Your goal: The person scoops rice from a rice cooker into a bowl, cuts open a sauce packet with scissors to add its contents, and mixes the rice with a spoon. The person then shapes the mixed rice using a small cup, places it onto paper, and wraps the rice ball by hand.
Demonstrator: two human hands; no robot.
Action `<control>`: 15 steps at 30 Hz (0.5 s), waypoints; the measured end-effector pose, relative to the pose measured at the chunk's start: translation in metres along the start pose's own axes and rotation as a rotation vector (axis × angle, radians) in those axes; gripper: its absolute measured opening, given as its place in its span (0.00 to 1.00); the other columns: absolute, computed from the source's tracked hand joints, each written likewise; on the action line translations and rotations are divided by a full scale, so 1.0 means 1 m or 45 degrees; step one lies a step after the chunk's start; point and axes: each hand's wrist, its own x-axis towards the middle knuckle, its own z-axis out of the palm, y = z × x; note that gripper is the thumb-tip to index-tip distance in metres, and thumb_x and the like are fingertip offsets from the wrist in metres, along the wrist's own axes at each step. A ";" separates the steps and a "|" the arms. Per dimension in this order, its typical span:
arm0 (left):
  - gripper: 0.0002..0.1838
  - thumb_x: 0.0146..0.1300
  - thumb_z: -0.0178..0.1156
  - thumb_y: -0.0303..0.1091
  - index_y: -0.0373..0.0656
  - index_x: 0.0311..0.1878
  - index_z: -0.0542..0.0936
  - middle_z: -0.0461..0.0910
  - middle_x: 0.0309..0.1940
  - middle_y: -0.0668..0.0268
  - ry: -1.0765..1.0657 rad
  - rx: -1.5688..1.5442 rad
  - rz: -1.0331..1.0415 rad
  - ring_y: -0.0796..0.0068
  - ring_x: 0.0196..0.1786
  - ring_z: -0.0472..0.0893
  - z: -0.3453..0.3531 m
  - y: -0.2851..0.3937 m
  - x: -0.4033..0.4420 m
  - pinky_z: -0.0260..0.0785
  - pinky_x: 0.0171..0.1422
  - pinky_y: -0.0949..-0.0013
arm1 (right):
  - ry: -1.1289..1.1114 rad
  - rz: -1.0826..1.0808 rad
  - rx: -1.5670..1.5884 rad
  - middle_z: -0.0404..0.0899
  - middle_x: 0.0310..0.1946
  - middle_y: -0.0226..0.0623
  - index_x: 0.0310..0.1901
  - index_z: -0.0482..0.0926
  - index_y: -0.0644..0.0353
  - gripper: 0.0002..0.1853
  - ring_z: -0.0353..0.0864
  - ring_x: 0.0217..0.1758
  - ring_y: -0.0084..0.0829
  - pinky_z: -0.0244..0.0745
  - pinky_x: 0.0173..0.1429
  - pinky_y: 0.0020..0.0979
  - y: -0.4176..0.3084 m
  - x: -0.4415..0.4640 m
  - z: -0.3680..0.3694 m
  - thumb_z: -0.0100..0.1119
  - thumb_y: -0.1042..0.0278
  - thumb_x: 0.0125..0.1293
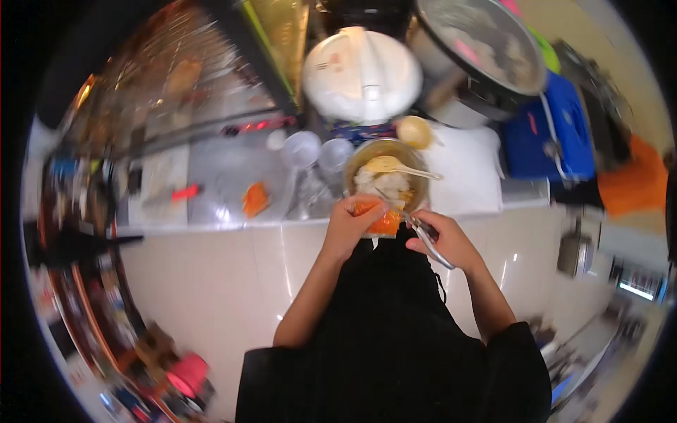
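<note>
My left hand (347, 229) is closed on an orange packet (384, 223) at the front of the counter. Scissors (432, 247) with silver handles sit in my right hand (451, 241), and their blades reach toward the packet; whether they touch it is hard to tell. Just beyond both hands stands a metal bowl (424, 194) holding white food that looks like rice, with a pale serving spoon (386, 165) lying across it. Another orange packet (255, 199) rests on the counter to the left.
Two white cups (302, 149) and a small yellow bowl (415, 132) stand behind the metal bowl. Farther back are a white rice cooker (362, 76) and a large steel pot (486, 53). A blue cooler (544, 130) is on the right, a red-handled knife (185, 192) on the left.
</note>
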 end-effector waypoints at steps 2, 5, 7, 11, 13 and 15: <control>0.08 0.64 0.69 0.29 0.33 0.42 0.84 0.85 0.36 0.65 -0.237 0.029 -0.151 0.80 0.38 0.83 0.029 0.002 0.009 0.77 0.46 0.74 | 0.182 0.083 0.090 0.76 0.30 0.34 0.53 0.79 0.59 0.28 0.72 0.30 0.28 0.71 0.38 0.30 0.007 -0.037 -0.005 0.77 0.51 0.57; 0.09 0.64 0.69 0.29 0.33 0.42 0.85 0.86 0.37 0.65 -0.549 0.081 -0.357 0.80 0.39 0.84 0.083 -0.023 0.013 0.77 0.45 0.75 | 0.503 0.226 0.160 0.75 0.30 0.34 0.52 0.79 0.60 0.28 0.72 0.31 0.28 0.70 0.39 0.31 0.035 -0.104 0.005 0.77 0.50 0.57; 0.08 0.64 0.69 0.29 0.33 0.42 0.85 0.86 0.37 0.65 -0.737 0.145 -0.468 0.80 0.38 0.84 0.124 -0.035 -0.002 0.77 0.45 0.74 | 0.669 0.308 0.225 0.75 0.30 0.35 0.52 0.79 0.60 0.28 0.72 0.30 0.28 0.70 0.39 0.31 0.048 -0.159 0.016 0.77 0.49 0.57; 0.09 0.65 0.68 0.30 0.33 0.42 0.85 0.86 0.36 0.65 -1.153 0.335 -0.528 0.79 0.38 0.84 0.209 -0.071 -0.040 0.77 0.45 0.74 | 1.062 0.405 0.445 0.73 0.27 0.34 0.49 0.80 0.59 0.25 0.70 0.30 0.24 0.69 0.36 0.29 0.071 -0.259 0.052 0.74 0.48 0.61; 0.10 0.65 0.69 0.30 0.32 0.44 0.85 0.86 0.37 0.64 -1.309 0.436 -0.537 0.78 0.39 0.84 0.248 -0.106 -0.073 0.77 0.46 0.74 | 1.285 0.362 0.569 0.72 0.25 0.30 0.48 0.80 0.58 0.23 0.69 0.29 0.23 0.69 0.36 0.28 0.117 -0.297 0.096 0.71 0.48 0.64; 0.10 0.65 0.68 0.29 0.32 0.45 0.85 0.86 0.37 0.63 -1.460 0.533 -0.611 0.78 0.39 0.84 0.290 -0.136 -0.120 0.77 0.47 0.74 | 1.505 0.383 0.690 0.72 0.24 0.30 0.48 0.79 0.58 0.22 0.69 0.29 0.22 0.69 0.36 0.28 0.136 -0.350 0.133 0.70 0.48 0.65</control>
